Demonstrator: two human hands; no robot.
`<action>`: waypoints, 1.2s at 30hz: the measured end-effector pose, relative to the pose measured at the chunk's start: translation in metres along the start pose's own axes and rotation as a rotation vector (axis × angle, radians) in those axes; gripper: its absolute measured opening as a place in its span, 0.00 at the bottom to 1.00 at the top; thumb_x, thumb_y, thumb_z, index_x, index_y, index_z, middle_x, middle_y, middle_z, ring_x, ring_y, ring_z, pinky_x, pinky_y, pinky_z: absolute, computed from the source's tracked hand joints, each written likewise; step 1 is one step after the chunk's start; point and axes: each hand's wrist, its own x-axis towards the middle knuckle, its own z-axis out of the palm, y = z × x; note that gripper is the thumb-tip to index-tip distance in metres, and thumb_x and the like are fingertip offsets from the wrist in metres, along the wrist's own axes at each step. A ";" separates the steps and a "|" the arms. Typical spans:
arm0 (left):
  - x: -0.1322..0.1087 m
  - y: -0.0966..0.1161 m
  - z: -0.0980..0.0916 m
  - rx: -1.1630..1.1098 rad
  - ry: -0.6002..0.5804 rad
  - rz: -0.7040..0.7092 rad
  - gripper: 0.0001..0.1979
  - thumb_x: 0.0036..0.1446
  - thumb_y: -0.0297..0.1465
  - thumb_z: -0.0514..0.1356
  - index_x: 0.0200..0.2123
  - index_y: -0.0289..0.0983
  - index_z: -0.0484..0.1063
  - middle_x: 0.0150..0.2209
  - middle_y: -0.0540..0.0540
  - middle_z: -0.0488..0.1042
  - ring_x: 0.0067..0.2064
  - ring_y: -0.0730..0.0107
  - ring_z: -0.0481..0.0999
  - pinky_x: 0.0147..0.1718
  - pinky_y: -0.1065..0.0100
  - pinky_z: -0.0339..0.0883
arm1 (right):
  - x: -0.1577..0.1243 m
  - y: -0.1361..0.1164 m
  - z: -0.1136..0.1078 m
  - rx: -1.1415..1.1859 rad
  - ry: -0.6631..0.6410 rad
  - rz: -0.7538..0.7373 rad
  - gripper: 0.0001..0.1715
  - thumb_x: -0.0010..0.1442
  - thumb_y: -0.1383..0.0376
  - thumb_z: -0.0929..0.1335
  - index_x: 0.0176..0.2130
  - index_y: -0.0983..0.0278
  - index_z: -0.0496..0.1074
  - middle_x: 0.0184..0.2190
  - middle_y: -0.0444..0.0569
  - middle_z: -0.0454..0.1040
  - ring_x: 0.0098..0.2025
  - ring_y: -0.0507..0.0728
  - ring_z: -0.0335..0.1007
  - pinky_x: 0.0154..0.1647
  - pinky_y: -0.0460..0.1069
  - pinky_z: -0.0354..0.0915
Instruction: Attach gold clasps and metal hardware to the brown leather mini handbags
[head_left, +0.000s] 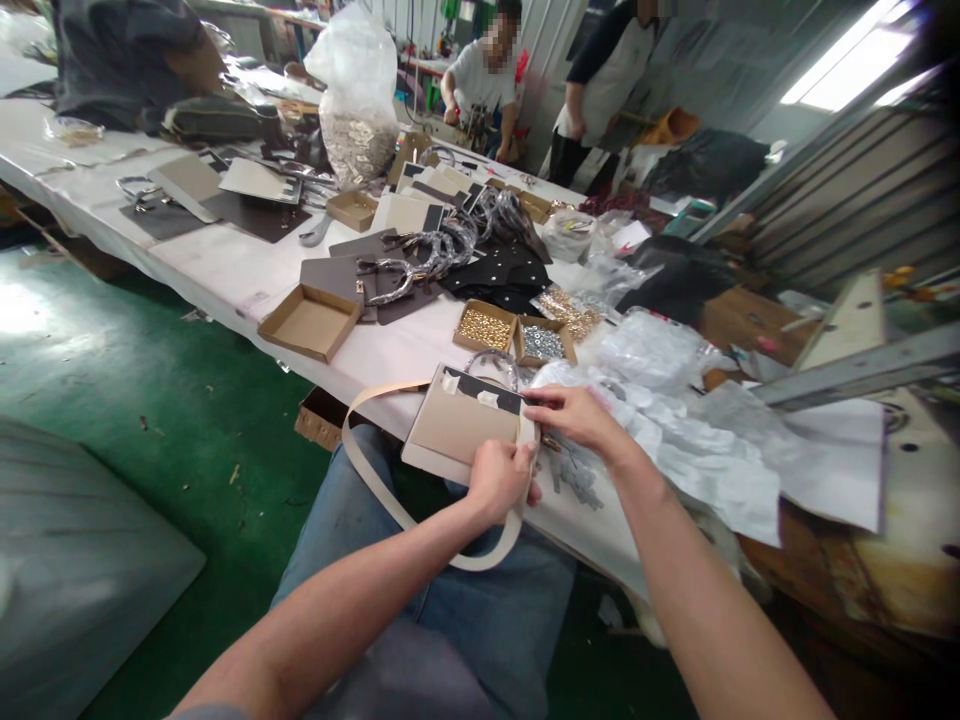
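A beige bag panel [465, 425] with a dark top strip lies at the table's front edge, partly over my lap. A pale strap [375, 480] loops from its left side down across my knees and up to its right side. My left hand [499, 480] is closed on the panel's lower right edge, where the strap runs. At the upper right corner, my right hand [566, 412] pinches the strap end against the panel. A clear-wrapped handle [491, 368] sticks out behind the panel.
Small boxes of gold [486, 327] and silver [543, 342] fittings stand behind the panel. An empty carton tray [310, 322] is at the left. Wrapped handles [442, 250], black pieces and a bag of parts [356, 130] lie farther back. Plastic sheets [652, 350] cover the right. Other people are beyond.
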 end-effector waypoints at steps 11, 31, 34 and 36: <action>-0.022 0.000 0.002 0.418 0.261 0.179 0.38 0.73 0.61 0.62 0.23 0.37 0.82 0.25 0.39 0.82 0.27 0.65 0.73 0.31 0.61 0.51 | -0.001 -0.003 0.004 0.066 -0.022 0.097 0.35 0.59 0.51 0.81 0.60 0.65 0.87 0.40 0.54 0.88 0.29 0.55 0.73 0.28 0.49 0.69; -0.027 -0.018 -0.005 0.581 0.183 0.247 0.24 0.74 0.43 0.63 0.25 0.40 0.81 0.25 0.41 0.82 0.30 0.60 0.80 0.32 0.61 0.53 | 0.014 -0.010 -0.007 -0.257 -0.248 0.074 0.54 0.58 0.44 0.81 0.72 0.70 0.76 0.30 0.47 0.82 0.31 0.59 0.76 0.32 0.51 0.70; -0.027 -0.019 -0.008 0.523 0.165 0.259 0.24 0.72 0.42 0.64 0.22 0.40 0.77 0.23 0.43 0.78 0.26 0.65 0.73 0.31 0.61 0.50 | 0.019 -0.018 -0.011 -0.370 -0.221 0.027 0.48 0.55 0.45 0.82 0.65 0.69 0.82 0.28 0.43 0.77 0.30 0.57 0.71 0.31 0.50 0.65; -0.027 -0.020 -0.012 0.468 0.142 0.266 0.25 0.71 0.41 0.64 0.20 0.39 0.74 0.21 0.46 0.73 0.24 0.68 0.66 0.30 0.61 0.49 | 0.024 -0.023 -0.013 -0.395 -0.240 -0.011 0.42 0.53 0.45 0.82 0.58 0.67 0.86 0.28 0.43 0.76 0.30 0.55 0.68 0.31 0.50 0.63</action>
